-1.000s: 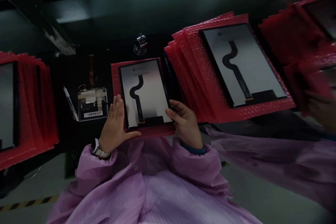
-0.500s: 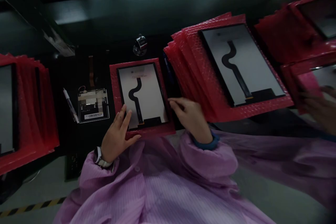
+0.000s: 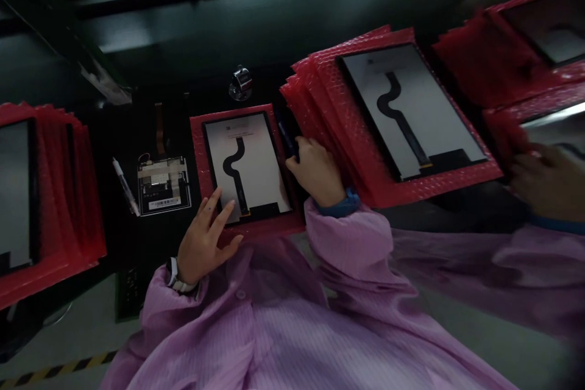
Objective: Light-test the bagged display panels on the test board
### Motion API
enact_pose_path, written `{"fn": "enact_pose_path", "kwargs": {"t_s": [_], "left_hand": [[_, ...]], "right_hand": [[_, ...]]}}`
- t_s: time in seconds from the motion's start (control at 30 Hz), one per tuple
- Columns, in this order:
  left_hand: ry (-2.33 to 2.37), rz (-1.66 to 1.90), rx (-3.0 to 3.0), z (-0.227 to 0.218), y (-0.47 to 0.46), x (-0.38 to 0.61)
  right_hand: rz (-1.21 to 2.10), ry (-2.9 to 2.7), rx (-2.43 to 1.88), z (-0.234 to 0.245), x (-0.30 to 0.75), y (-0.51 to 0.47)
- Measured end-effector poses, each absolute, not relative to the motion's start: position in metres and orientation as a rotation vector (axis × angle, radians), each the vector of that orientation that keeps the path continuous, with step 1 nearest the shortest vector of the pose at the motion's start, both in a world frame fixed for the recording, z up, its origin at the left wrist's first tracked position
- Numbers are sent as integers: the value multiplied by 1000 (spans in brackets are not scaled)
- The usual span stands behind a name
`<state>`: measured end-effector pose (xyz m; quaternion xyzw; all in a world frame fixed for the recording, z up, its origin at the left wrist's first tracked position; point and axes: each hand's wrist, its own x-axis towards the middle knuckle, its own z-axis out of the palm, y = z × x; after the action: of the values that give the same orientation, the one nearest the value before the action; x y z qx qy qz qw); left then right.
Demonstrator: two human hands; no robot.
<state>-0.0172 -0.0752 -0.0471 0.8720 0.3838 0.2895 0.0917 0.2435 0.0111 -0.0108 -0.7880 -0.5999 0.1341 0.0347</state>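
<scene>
A display panel (image 3: pixel 265 164) lies face down on a red bubble-wrap bag (image 3: pixel 198 152) in front of me. A black S-shaped flex cable (image 3: pixel 235 177) runs over its pale back. My left hand (image 3: pixel 205 237) has its fingers spread, with the fingertips resting on the panel's lower left corner. Right of the panel, my right hand (image 3: pixel 317 170) is closed with its fingers at the lower end of a dark blue pen (image 3: pixel 287 133). The hand partly hides that end of the pen.
Red bags are stacked on the right with another panel (image 3: pixel 411 109) on top, and a similar stack (image 3: pixel 68 183) stands left. Nearby are a white pen (image 3: pixel 125 186), a small circuit assembly (image 3: pixel 163 186) and a metal tally counter (image 3: pixel 241 83). A co-worker's hand (image 3: pixel 548 180) works far right.
My right hand has moved from the panel's right edge up to the blue pen, which has shifted slightly towards me. My left hand stays on the panel. The co-worker's hand has moved slightly left.
</scene>
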Motion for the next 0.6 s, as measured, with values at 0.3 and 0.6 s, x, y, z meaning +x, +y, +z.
{"fn": "enact_pose_path", "kwargs": {"t_s": [0.3, 0.6], "left_hand": [[1083, 863, 2629, -45, -76, -18], [1172, 964, 2401, -11, -98, 4]], "right_hand": [[474, -1480, -2310, -19, 260, -35], [1265, -1364, -1295, 3, 230, -100]]}}
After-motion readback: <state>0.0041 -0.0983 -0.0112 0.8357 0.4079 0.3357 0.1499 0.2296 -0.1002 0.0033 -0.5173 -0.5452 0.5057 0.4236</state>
